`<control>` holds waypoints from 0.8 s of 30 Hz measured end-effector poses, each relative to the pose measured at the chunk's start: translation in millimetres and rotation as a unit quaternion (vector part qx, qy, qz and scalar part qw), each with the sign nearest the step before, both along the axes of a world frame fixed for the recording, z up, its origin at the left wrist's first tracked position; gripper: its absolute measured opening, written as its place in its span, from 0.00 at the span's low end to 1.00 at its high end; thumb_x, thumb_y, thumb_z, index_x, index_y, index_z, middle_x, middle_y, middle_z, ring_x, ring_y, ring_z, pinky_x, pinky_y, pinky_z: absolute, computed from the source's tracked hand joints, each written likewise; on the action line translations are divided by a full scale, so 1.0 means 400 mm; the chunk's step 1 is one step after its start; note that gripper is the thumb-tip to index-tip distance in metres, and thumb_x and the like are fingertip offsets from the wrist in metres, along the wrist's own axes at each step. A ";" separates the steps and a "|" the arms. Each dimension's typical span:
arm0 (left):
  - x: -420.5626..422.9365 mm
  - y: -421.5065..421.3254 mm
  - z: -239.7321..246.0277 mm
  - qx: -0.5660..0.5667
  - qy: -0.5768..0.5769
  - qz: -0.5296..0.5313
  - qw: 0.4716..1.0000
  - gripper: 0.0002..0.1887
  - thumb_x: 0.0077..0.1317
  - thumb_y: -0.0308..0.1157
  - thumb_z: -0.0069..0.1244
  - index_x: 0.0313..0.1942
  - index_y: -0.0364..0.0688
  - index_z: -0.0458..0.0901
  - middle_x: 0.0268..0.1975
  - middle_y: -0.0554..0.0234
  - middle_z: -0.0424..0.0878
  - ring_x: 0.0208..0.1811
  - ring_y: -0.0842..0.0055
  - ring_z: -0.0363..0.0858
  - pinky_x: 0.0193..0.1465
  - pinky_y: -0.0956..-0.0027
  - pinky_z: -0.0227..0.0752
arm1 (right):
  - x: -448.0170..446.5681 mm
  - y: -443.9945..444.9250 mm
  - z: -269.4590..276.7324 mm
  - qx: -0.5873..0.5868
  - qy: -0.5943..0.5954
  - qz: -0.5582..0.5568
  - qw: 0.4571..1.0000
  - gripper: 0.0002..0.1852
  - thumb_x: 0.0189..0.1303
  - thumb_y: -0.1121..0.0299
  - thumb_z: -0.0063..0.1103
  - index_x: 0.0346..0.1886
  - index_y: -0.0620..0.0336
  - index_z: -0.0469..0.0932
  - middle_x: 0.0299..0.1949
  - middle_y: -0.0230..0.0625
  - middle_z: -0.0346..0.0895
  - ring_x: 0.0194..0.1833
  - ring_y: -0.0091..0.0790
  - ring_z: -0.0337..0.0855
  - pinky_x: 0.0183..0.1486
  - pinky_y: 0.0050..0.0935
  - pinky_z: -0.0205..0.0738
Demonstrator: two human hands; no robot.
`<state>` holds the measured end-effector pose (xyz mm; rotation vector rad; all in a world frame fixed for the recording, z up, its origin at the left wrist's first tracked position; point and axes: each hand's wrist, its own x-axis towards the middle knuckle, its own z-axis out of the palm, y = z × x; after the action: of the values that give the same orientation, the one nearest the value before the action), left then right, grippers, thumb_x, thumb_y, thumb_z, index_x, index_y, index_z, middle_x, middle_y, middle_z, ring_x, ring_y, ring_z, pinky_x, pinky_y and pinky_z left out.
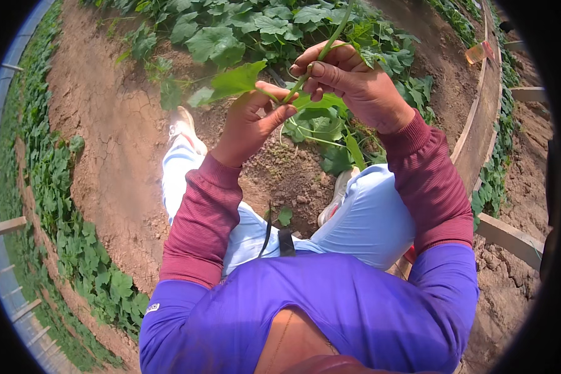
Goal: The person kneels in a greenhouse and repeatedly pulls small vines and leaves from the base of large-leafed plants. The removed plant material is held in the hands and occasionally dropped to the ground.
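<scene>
A green vine stem (335, 35) of a leafy climbing plant runs from the top edge down between my hands. My left hand (255, 117) pinches its lower part between thumb and forefinger, at a joint with a leaf stalk. A bright green leaf (237, 80) spreads to the left above that hand. Higher up, my right hand (348, 79) holds the same stem between thumb and fingers; some of its fingertips are hidden behind the stem. Beneath my hands, more leaves and thin stalks (325, 126) hang over the soil.
Dense leafy plants (262, 23) grow in front of me. My shoes (183, 128) stand on dry, cracked soil (117, 121). Another plant row (86, 248) curves along the left. To the right are a long wooden plank (479, 103), wooden posts (509, 240) and an orange object (479, 52).
</scene>
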<state>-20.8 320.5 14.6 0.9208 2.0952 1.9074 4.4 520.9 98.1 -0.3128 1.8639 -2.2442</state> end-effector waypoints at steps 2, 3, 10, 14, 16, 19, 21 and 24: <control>0.000 -0.004 -0.003 -0.005 0.009 0.044 0.999 0.12 0.61 0.25 0.55 0.46 0.40 0.81 0.47 0.68 0.75 0.42 0.83 0.75 0.43 0.77 0.69 | -0.005 0.012 0.020 -0.059 0.018 -0.044 0.997 0.13 0.66 0.67 0.54 0.50 0.63 0.76 0.40 0.35 0.80 0.37 0.21 0.80 0.42 0.22 0.76; -0.005 -0.003 0.000 -0.018 0.024 0.060 0.998 0.13 0.61 0.25 0.55 0.47 0.40 0.81 0.47 0.68 0.75 0.43 0.82 0.75 0.43 0.77 0.70 | -0.011 0.027 0.029 -0.078 0.038 -0.051 0.995 0.13 0.66 0.68 0.54 0.50 0.63 0.76 0.40 0.35 0.80 0.37 0.21 0.80 0.42 0.23 0.76; -0.042 0.028 -0.049 -0.042 0.049 0.082 0.994 0.15 0.62 0.23 0.52 0.49 0.42 0.80 0.50 0.66 0.75 0.49 0.82 0.75 0.47 0.79 0.71 | -0.017 0.074 0.052 -0.134 0.104 -0.087 0.982 0.15 0.68 0.66 0.51 0.53 0.63 0.74 0.43 0.36 0.78 0.35 0.21 0.79 0.41 0.23 0.77; -0.042 0.093 -0.046 0.030 -0.008 0.003 1.000 0.14 0.60 0.23 0.56 0.47 0.42 0.81 0.44 0.68 0.75 0.44 0.84 0.74 0.46 0.79 0.69 | -0.001 0.068 0.069 -0.153 0.107 -0.070 0.980 0.15 0.68 0.67 0.49 0.54 0.64 0.72 0.43 0.36 0.77 0.35 0.21 0.76 0.40 0.23 0.75; -0.058 0.109 -0.082 0.012 0.000 -0.030 0.999 0.11 0.60 0.24 0.56 0.44 0.40 0.81 0.42 0.69 0.75 0.43 0.85 0.74 0.44 0.80 0.69 | 0.009 0.067 0.076 -0.156 0.114 -0.061 0.979 0.17 0.70 0.67 0.47 0.57 0.65 0.69 0.44 0.37 0.73 0.35 0.22 0.72 0.39 0.22 0.70; -0.066 0.136 -0.098 -0.006 0.012 -0.032 0.999 0.06 0.61 0.26 0.56 0.39 0.39 0.82 0.37 0.68 0.76 0.39 0.83 0.74 0.41 0.78 0.70 | 0.021 0.095 0.091 -0.168 0.087 -0.143 0.972 0.21 0.61 0.58 0.58 0.53 0.61 0.72 0.40 0.38 0.78 0.35 0.31 0.78 0.38 0.29 0.75; -0.061 0.140 -0.091 -0.032 -0.004 -0.005 0.999 0.06 0.59 0.29 0.57 0.37 0.40 0.82 0.35 0.66 0.77 0.38 0.79 0.76 0.40 0.76 0.71 | 0.033 0.117 0.108 -0.121 0.108 -0.190 0.968 0.22 0.60 0.57 0.60 0.53 0.59 0.73 0.42 0.38 0.78 0.37 0.36 0.78 0.42 0.33 0.75; -0.071 0.117 -0.090 0.009 -0.031 0.051 0.998 0.07 0.62 0.31 0.56 0.38 0.38 0.81 0.34 0.69 0.77 0.36 0.81 0.76 0.40 0.77 0.71 | 0.104 0.266 0.085 -0.259 0.155 -0.112 0.947 0.18 0.69 0.67 0.49 0.58 0.65 0.68 0.43 0.34 0.72 0.36 0.21 0.68 0.41 0.20 0.67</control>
<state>-49.2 367.4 -21.3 0.7608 2.1311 1.9800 46.1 627.4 132.0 -0.5919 1.4525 -2.9792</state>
